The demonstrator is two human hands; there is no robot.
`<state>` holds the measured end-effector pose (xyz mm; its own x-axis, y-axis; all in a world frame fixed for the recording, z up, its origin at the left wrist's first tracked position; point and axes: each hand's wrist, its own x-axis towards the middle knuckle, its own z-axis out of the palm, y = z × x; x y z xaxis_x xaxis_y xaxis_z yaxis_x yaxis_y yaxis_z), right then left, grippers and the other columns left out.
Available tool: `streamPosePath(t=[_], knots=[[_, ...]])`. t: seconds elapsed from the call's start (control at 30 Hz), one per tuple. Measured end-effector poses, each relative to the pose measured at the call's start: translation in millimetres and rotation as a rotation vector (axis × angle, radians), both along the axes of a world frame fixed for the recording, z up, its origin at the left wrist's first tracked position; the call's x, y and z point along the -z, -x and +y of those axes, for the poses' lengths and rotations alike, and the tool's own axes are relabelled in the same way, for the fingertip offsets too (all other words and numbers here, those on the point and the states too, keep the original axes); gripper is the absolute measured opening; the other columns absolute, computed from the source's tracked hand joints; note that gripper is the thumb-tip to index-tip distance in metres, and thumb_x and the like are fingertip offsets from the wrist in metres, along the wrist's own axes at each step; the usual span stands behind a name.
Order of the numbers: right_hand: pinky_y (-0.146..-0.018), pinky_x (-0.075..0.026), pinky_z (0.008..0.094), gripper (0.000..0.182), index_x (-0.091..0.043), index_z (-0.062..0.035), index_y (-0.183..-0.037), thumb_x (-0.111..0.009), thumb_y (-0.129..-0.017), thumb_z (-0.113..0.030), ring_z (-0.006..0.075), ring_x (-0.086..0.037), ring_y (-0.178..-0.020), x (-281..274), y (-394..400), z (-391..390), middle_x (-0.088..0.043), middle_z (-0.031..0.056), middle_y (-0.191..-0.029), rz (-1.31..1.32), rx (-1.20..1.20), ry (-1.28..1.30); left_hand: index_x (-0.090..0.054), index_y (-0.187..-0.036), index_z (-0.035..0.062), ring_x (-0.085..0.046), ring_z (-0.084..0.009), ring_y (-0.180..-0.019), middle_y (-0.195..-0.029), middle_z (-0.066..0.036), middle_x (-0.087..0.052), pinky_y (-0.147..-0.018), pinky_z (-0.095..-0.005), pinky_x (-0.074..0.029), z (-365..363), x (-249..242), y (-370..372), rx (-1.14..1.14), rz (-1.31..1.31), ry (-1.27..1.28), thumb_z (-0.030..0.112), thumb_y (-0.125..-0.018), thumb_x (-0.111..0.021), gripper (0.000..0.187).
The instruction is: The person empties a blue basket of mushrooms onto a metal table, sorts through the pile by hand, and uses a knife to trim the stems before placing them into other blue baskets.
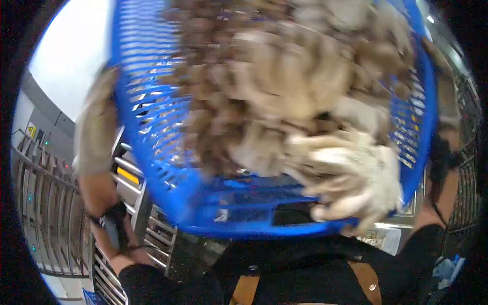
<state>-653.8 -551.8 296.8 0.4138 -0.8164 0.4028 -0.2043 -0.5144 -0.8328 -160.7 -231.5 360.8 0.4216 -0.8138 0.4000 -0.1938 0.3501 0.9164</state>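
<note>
A blue plastic basket [223,229] with slotted walls is raised in front of my chest, tilted so that I look into it. Clusters of pale, beige and brown mushrooms [290,76] fill most of it, smeared by motion. One whitish cluster [361,173] hangs over the near rim at the right. My left hand [96,127], in a light glove, grips the basket's left side; its fingertips are hidden. At the right side, my right hand [441,76] holds the basket too, dim and mostly hidden behind the wall.
Metal rail racks [51,203] stand at the left, and more bars [465,198] at the right. Grey cabinets with small lights are behind the left rack. A white tray [391,240] with small pale pieces sits low, beyond the near rim.
</note>
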Motion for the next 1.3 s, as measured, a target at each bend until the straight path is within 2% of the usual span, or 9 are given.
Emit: streamPosePath(t=[0.2, 0.43, 0.53, 0.57, 0.67, 0.77, 1.07, 1.23, 1.3], knots=[[-0.073, -0.048, 0.0327, 0.032, -0.059, -0.0025, -0.112, -0.058, -0.084, -0.018, 0.0171, -0.059, -0.080, 4.3, 249.5, -75.6, -0.063, 0.0106, -0.097, 0.221, 0.465, -0.129, -0.056, -0.116, -0.0032, -0.063, -0.0213, -0.087, -0.103, -0.012, -0.065, -0.086, -0.0351, -0.048, -278.8, 86.0, 184.2, 0.399, 0.089, -0.505, 0.034, -0.093, -0.051, 0.044], [-0.076, -0.046, 0.0343, 0.029, -0.060, -0.0011, -0.111, -0.056, -0.084, -0.013, 0.0167, -0.058, -0.084, -69.5, 203.2, -84.5, -0.062, 0.0116, -0.100, 0.334, 0.412, -0.137, -0.046, -0.131, 0.0060, -0.058, -0.0301, -0.106, -0.124, -0.013, -0.057, -0.098, -0.0485, -0.041, -442.7, 396.1, 251.3, 0.873, 0.870, -0.583, 0.056, -0.093, -0.033, 0.064], [-0.071, -0.045, 0.0364, 0.028, -0.064, -0.0039, -0.107, -0.051, -0.083, -0.009, 0.0212, -0.058, -0.078, -87.5, 69.1, -60.0, -0.062, 0.0130, -0.093, 0.661, 0.266, 0.285, -0.044, -0.132, 0.0068, -0.059, -0.0262, -0.103, -0.126, -0.011, -0.055, -0.095, -0.0444, -0.044, -356.5, 310.3, 257.6, 0.608, 0.818, -0.568, 0.052, -0.093, -0.040, 0.059], [-0.065, -0.043, 0.0393, 0.036, -0.067, -0.0134, -0.109, -0.048, -0.079, -0.008, 0.0290, -0.054, -0.063, -81.8, 58.7, -86.9, -0.060, 0.0138, -0.078, 1.016, 0.021, 1.065, -0.043, -0.132, 0.0057, -0.057, -0.0263, -0.107, -0.129, -0.012, -0.053, -0.097, -0.0413, -0.043, -342.1, 293.9, 254.3, 0.593, 0.862, -0.522, 0.047, -0.095, -0.043, 0.056], [-0.072, -0.045, 0.0428, 0.030, -0.066, -0.0147, -0.105, -0.057, -0.077, -0.014, 0.0356, -0.057, -0.078, -39.2, -52.2, -119.9, -0.060, 0.0213, -0.086, 0.943, 0.049, 0.723, -0.032, -0.139, 0.0026, -0.044, -0.0217, -0.122, -0.135, -0.014, -0.046, -0.103, -0.0321, -0.034, -290.2, 247.7, 199.2, 0.771, -0.157, -0.268, 0.029, -0.095, -0.047, 0.054], [-0.079, -0.046, 0.0436, 0.039, -0.058, 0.0066, -0.093, -0.064, -0.077, -0.029, 0.0384, -0.060, -0.085, -19.3, -138.8, -90.7, -0.060, 0.0269, -0.090, 0.875, 0.147, 0.388, -0.028, -0.142, 0.0023, -0.040, -0.0173, -0.124, -0.137, -0.016, -0.043, -0.104, -0.0302, -0.032, -177.6, 175.1, 135.7, 0.807, -0.096, -0.422, 0.019, -0.092, -0.049, 0.057], [-0.081, -0.047, 0.0470, 0.043, -0.052, 0.0022, -0.104, -0.056, -0.083, -0.035, 0.0418, -0.059, -0.095, -16.3, -168.5, -105.3, -0.059, 0.0273, -0.099, 1.035, 0.308, 0.358, -0.029, -0.139, -0.0044, -0.040, -0.0278, -0.129, -0.137, -0.020, -0.042, -0.105, -0.0367, -0.032, -49.3, 228.8, 19.5, 0.686, 0.616, -0.462, 0.031, -0.081, -0.067, 0.078], [-0.087, -0.045, 0.0456, 0.048, -0.047, -0.0007, -0.117, -0.052, -0.085, -0.037, 0.0386, -0.055, -0.106, -13.3, -136.0, -139.4, -0.055, 0.0255, -0.115, 1.112, 0.414, 0.390, -0.028, -0.140, -0.0047, -0.034, -0.0243, -0.132, -0.141, -0.016, -0.038, -0.110, -0.0349, -0.023, -97.7, 235.2, 58.7, 0.776, 0.009, -0.629, 0.035, -0.085, -0.060, 0.075], [-0.088, -0.045, 0.0457, 0.050, -0.045, -0.0016, -0.120, -0.051, -0.086, -0.037, 0.0384, -0.055, -0.107, -17.1, -120.8, -148.6, -0.055, 0.0247, -0.117, 1.110, 0.427, 0.398, -0.028, -0.141, -0.0036, -0.032, -0.0235, -0.133, -0.142, -0.015, -0.036, -0.110, -0.0339, -0.022, -98.5, 241.4, 83.6, 0.769, 0.309, -0.593, 0.036, -0.086, -0.058, 0.074]])
